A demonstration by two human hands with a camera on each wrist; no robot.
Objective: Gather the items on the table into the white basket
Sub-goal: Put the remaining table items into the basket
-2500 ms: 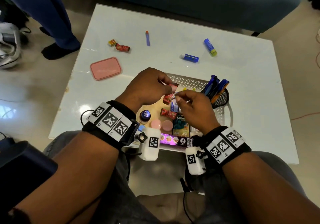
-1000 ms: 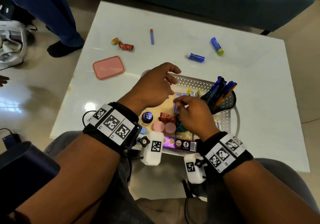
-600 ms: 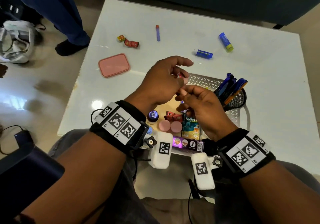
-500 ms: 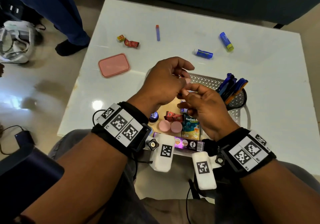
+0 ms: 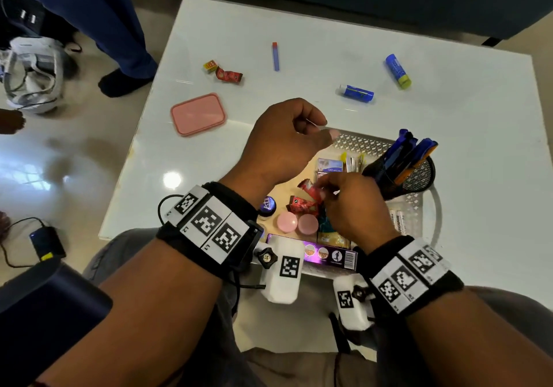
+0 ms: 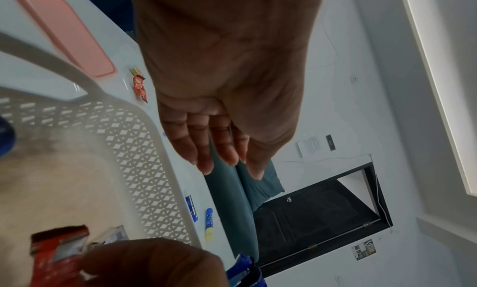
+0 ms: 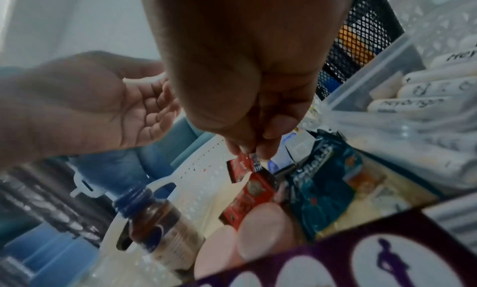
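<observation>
My right hand (image 5: 324,184) (image 7: 250,150) pinches a red sachet (image 5: 311,190) (image 7: 241,167) low inside the white basket (image 5: 363,142) (image 7: 196,169), just above a second red sachet (image 5: 300,204). Above the basket's far left corner hovers my left hand (image 5: 317,129) (image 6: 219,154), fingers loosely curled and palm empty. On the table beyond lie a pink lid (image 5: 197,114), a yellow cube (image 5: 210,65), another red sachet (image 5: 229,75), a thin blue stick (image 5: 275,56), a blue tube (image 5: 356,91) and a blue glue stick (image 5: 398,70).
The basket also holds a black mesh pen holder (image 5: 416,177) with blue pens, two pink round lids (image 5: 296,222), a purple box (image 5: 329,256), a teal packet (image 7: 322,193) and a brown bottle (image 7: 160,226). A person's blue trouser legs (image 5: 119,27) stand left of the table; a sofa lies behind.
Half a second ago both hands met on a small item above the basket. Now the left hand has let go and lifted away, and the right hand has dropped into the basket with the red sachet.
</observation>
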